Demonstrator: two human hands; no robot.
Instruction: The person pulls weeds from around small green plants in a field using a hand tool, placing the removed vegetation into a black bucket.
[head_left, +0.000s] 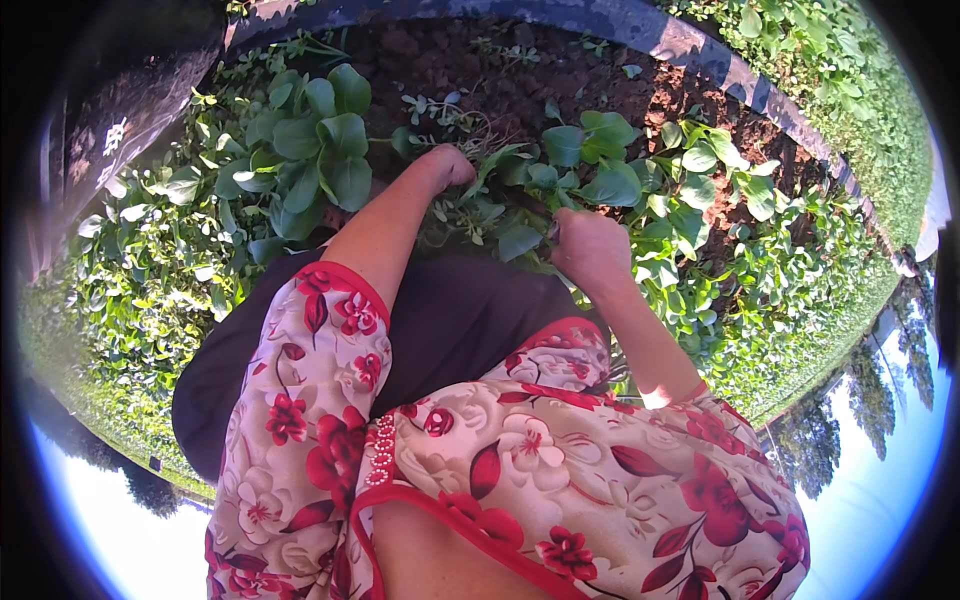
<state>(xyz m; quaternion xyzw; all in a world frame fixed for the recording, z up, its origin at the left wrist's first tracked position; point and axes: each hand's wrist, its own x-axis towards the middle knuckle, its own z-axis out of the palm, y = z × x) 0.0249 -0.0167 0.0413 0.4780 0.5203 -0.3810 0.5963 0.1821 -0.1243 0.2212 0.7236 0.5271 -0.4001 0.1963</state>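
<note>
My left hand (pixel 452 168) is down among the plants, closed at a tangle of small green weeds (pixel 468 214). Its fingertips are hidden. Pale, stringy roots (pixel 487 138) show right beside it. My right hand (pixel 592 248) makes a fist to the right and a little nearer to me. From the fist a narrow dark hand tool (pixel 532 205) points toward the leaves between my hands; its far end is covered, so its exact kind does not show. A broad-leaved green plant (pixel 335 140) stands left of my left hand, and another leafy plant (pixel 600 150) grows beyond my right hand.
Bare brown soil (pixel 430 65) lies beyond my hands, bounded by a curved grey edging strip (pixel 600 18). Dense low greenery (pixel 140 290) spreads on the left, with more leafy plants (pixel 710 180) on the right. My dark-clothed leg (pixel 460 310) is close below my hands.
</note>
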